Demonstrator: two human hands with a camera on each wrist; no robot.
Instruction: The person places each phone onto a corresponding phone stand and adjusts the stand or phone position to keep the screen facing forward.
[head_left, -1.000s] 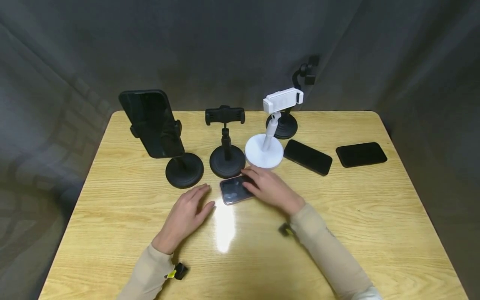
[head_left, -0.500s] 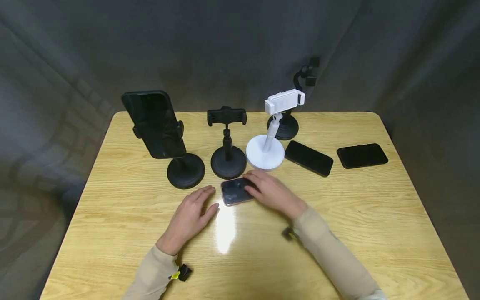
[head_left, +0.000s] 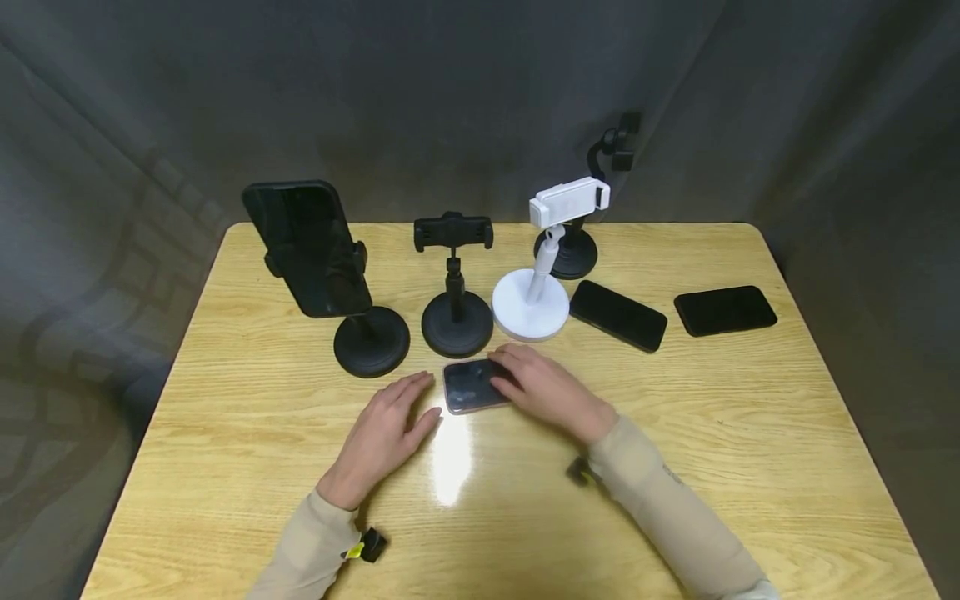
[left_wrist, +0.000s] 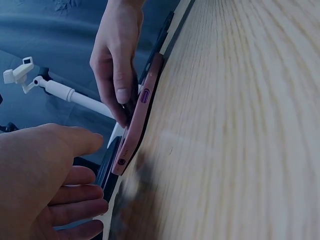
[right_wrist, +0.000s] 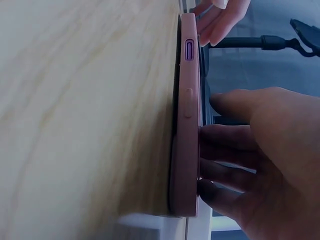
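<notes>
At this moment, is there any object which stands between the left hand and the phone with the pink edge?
Nothing visible does. In the head view, only a narrow strip of tabletop separates the left hand from the pink-edged phone. The right hand is over its right end, outside that gap.

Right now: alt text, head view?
A right hand covers one end of a pink-edged phone on a wooden table, left hand beside it. Behind are three black stands, the leftmost holding a black phone, and a white stand; two phones lie at right.
</notes>
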